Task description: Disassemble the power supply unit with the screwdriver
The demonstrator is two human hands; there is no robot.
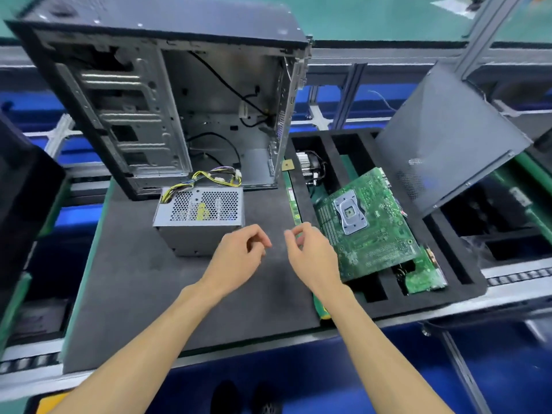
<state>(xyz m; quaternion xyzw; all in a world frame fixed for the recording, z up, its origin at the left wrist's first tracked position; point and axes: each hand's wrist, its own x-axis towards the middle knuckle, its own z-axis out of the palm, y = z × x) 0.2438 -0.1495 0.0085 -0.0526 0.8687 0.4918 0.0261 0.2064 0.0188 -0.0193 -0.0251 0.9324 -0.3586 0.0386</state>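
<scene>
Screwdriver unseen; cooler (310, 168) half-hidden.

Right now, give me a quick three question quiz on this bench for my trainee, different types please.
1. True or false: the power supply unit sits outside the computer case, on the grey mat.
2. Multiple choice: what do the hands hold? A) a screwdriver B) a cable C) nothing that can be seen
3. Fill in: the green motherboard lies tilted across the black foam ____ on the person's right.

Key
1. True; its yellow cable bundle trails toward the case.
2. C; left hand and right hand hover over the mat with loosely curled fingers, and no screwdriver is in view.
3. tray
</scene>
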